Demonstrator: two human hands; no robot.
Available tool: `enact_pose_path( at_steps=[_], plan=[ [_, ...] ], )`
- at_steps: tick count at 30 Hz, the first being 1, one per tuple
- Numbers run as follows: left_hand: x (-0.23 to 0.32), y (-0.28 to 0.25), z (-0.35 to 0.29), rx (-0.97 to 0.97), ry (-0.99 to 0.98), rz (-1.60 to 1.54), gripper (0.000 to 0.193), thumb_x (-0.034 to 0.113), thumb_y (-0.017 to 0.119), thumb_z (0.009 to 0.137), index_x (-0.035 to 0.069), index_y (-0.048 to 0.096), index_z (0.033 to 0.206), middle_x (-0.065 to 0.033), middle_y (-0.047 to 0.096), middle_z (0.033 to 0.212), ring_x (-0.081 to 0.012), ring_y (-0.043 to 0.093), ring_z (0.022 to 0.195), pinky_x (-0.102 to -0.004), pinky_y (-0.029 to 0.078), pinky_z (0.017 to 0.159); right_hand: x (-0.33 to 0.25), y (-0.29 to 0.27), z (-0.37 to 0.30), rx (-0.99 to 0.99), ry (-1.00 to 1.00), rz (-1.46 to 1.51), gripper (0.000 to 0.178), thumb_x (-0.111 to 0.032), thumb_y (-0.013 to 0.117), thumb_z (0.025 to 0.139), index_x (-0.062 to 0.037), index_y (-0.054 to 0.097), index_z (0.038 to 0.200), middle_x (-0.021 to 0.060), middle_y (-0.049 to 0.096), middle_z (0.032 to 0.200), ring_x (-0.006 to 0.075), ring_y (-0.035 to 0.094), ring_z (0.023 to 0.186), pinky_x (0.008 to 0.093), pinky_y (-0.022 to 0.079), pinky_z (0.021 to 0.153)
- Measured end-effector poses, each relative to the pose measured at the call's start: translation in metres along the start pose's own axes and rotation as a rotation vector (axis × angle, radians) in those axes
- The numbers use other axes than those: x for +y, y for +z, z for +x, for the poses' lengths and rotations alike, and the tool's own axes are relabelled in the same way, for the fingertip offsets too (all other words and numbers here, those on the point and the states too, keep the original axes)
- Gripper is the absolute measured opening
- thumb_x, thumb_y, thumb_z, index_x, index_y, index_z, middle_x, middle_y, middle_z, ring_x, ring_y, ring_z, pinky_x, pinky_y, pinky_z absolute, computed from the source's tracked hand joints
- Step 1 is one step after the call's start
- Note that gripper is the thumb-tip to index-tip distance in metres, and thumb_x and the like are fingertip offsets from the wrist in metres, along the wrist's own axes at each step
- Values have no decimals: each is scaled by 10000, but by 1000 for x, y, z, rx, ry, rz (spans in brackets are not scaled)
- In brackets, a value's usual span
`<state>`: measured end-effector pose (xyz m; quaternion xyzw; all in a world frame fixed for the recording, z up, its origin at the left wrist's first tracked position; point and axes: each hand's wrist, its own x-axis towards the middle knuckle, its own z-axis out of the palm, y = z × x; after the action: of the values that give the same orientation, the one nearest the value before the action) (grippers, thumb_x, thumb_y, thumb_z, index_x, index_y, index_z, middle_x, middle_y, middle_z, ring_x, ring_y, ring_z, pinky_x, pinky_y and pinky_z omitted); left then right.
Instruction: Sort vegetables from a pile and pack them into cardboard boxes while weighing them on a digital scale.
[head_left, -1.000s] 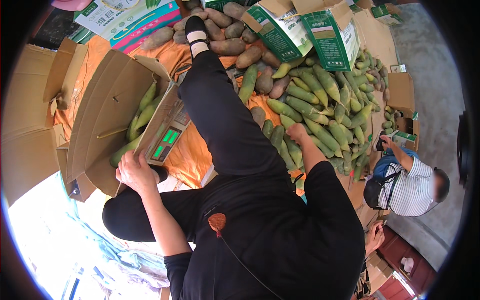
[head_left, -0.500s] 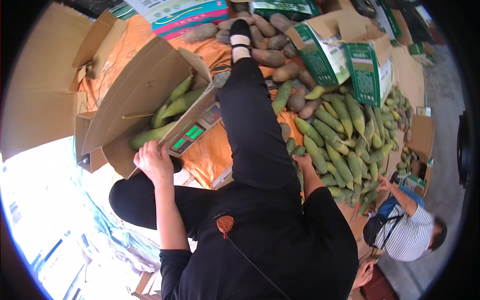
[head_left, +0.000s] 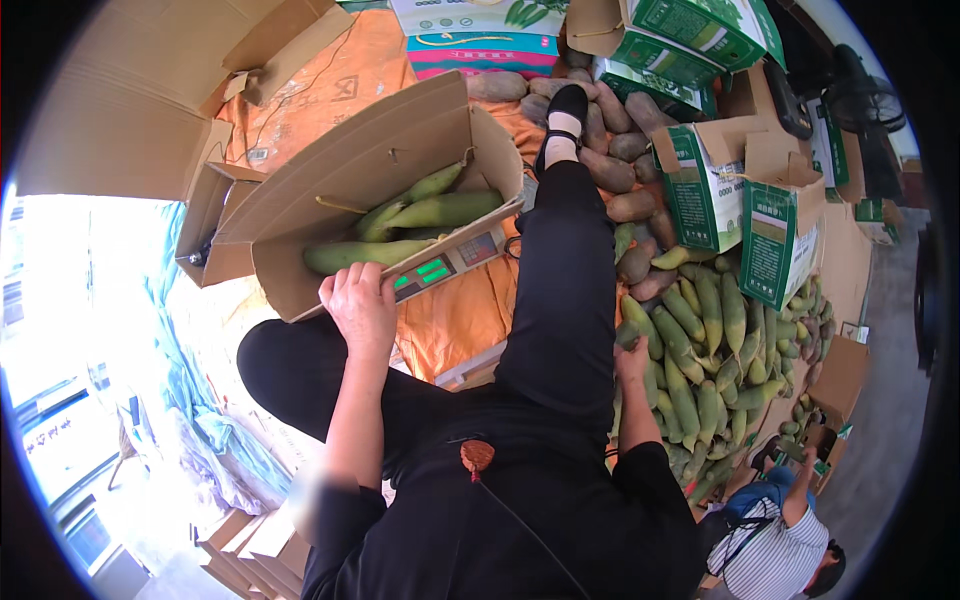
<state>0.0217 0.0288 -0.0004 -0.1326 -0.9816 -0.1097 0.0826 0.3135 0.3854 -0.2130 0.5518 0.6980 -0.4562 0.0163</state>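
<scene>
My left hand (head_left: 362,310) grips the near edge of an open cardboard box (head_left: 300,205), fingers over its rim. Several long green radishes (head_left: 448,209) lie inside. The box sits at a digital scale (head_left: 428,272) with a lit green display, partly hidden by the box. At my right side, my right hand (head_left: 632,368) is closed around a green radish (head_left: 628,337) at the near left edge of a big pile of green radishes (head_left: 705,370). Part of the held radish is hidden by my fingers.
Reddish-brown roots (head_left: 610,170) lie around my outstretched foot (head_left: 567,115). Green-and-white cartons (head_left: 700,190) stand beyond the radish pile. A pink-and-blue box (head_left: 480,55) is at the far side, on an orange sheet (head_left: 330,90). A person in a striped shirt (head_left: 765,560) is at lower right.
The view has shifted, so the box and pile sit differently in it. My left hand stays on the box edge. A radish end now shows in my right hand. The striped-shirt person has bent lower.
</scene>
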Motion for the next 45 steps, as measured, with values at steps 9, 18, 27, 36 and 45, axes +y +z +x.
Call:
enact_pose_path(
  at_steps=[9,18,27,36,45],
  plan=[
    [-2,-1,0,7,-14,-27,137,123,710,694,83,601,766,-61,595,779,-258,571,815,-423,380,861,-277,-38,-30,65,-817,73,635,-27,751,675,-4,474,1246,141,526,1178,269,533,1078,351,421,936],
    [-7,-1,-3,11,-13,-46,156,148,706,702,79,612,806,-75,603,792,-274,570,813,-418,378,841,-456,11,-155,-128,-1637,-43,618,-117,793,597,-95,550,1165,112,576,1112,322,541,1037,428,410,881],
    [-11,16,-6,169,53,-13,106,106,658,678,53,626,764,-70,601,722,-268,578,759,-409,398,786,-435,169,-196,-290,-1771,-567,224,-196,560,787,-126,588,997,64,561,945,237,533,912,394,367,769],
    [-4,4,-2,15,35,72,144,178,699,730,93,612,807,-66,615,808,-269,581,823,-416,399,811,-422,88,-154,-412,-1486,-101,356,-182,675,769,-107,620,1113,100,623,1011,286,586,958,402,457,811],
    [0,7,-1,25,63,74,151,193,693,746,84,622,823,-53,634,834,-258,584,832,-393,390,820,-241,-40,35,31,-677,-335,294,-160,660,792,-84,627,1073,146,665,928,331,639,900,404,508,769]
  ],
)
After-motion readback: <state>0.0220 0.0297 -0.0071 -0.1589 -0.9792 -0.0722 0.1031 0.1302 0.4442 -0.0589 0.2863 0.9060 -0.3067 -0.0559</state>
